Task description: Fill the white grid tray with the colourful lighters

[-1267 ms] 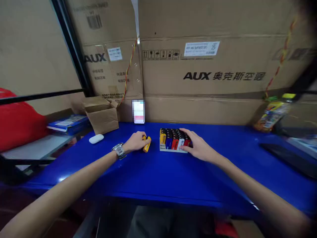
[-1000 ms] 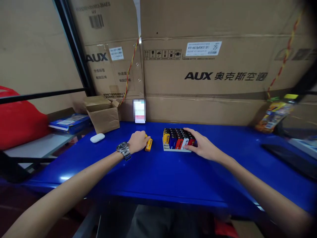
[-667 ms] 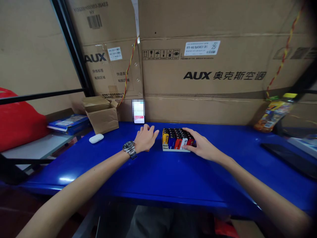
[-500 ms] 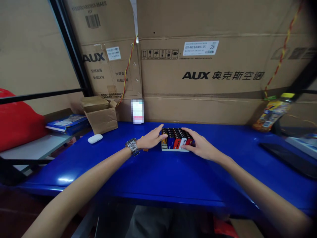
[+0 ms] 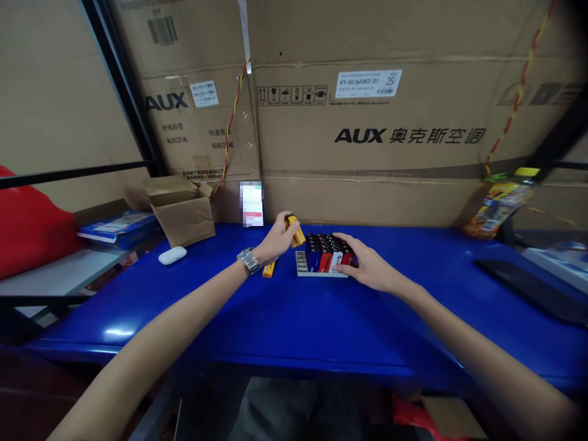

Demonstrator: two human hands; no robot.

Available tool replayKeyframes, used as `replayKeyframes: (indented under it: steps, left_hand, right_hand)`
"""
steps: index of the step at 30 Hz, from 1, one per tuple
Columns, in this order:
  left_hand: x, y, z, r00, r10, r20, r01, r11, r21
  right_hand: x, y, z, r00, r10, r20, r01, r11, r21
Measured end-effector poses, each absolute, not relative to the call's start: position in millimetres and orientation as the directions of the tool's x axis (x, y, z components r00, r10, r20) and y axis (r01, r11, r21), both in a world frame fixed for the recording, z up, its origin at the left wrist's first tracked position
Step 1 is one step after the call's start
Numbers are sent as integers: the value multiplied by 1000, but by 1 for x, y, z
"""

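Observation:
My left hand [image 5: 274,242] is closed around yellow lighters [image 5: 296,236], raised just left of the tray; how many it holds I cannot tell. On the table by my left wrist lies another yellow lighter [image 5: 268,270]. A pale tray [image 5: 316,274] stands on the table, packed with upright black-topped lighters [image 5: 325,261] in blue, red and white. Its leftmost slots [image 5: 301,262] are bare. My right hand [image 5: 370,264] grips the right end of the packed lighters, thumb in front and fingers behind.
Behind the blue table [image 5: 294,318] stand large cardboard boxes [image 5: 367,165]. A phone [image 5: 251,204] leans there beside a small open carton [image 5: 184,214]. A white oval case [image 5: 173,255] lies at left. At right are a drink bottle [image 5: 498,205] and a dark flat object [image 5: 528,291].
My left hand has taken yellow lighters out of the tray's left end and moved them up and left. My right hand keeps its hold. The view has shifted slightly.

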State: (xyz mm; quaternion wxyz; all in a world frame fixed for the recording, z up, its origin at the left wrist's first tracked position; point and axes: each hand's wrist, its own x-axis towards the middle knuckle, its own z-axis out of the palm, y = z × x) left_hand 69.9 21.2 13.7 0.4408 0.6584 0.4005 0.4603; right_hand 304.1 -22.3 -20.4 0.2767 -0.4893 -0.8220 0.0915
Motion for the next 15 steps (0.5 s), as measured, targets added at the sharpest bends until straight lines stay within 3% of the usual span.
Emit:
replayKeyframes:
  steps: [2,7,11,15]
  left_hand:
    - [66,25,17,215,961,173,116,-201,973]
    - [17,33,16,236,971,42,355,-127,926]
    - [-31,33,10,214,977,-14,598,-120,793]
    - [-53,36,3,267,958,-100,796,-161,584]
  right_hand:
    - [306,-21,-22,-380,850,365,752,514,-413]
    - [314,-18,-25,-386,845,370,753,520,-404]
    - [318,-18,-23,-363,856,367,760,500,-414]
    - [318,-20,-20,-338,884,323,758,459,-464]
